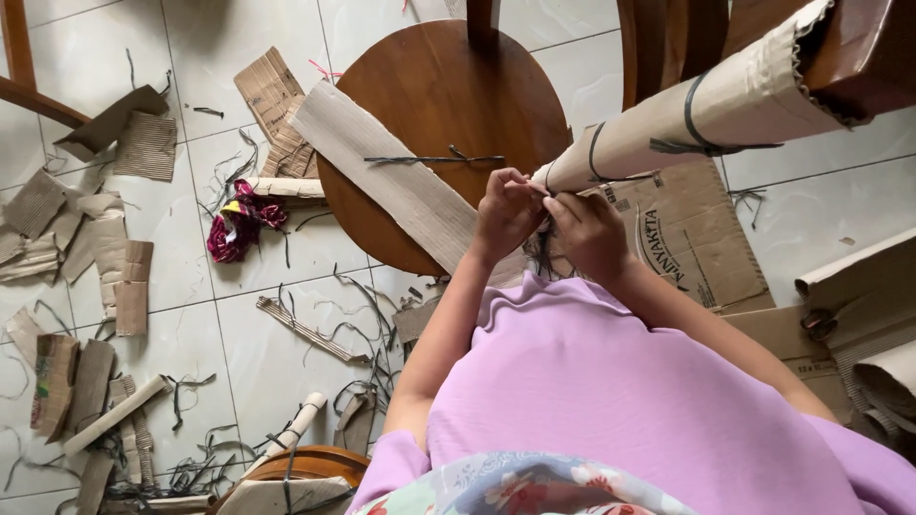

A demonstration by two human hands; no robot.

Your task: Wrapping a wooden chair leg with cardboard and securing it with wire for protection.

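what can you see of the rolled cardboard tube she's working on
The long rolled tube of pale brown corrugated cardboard runs slantwise from the upper right corner down to the middle of the picture. It narrows toward its lower end. Dark thin bands are tied around it in at least two places. Its wide end shows frayed corrugated edges. The left hand and right hand pinch the narrow end, above the round brown wooden stool.
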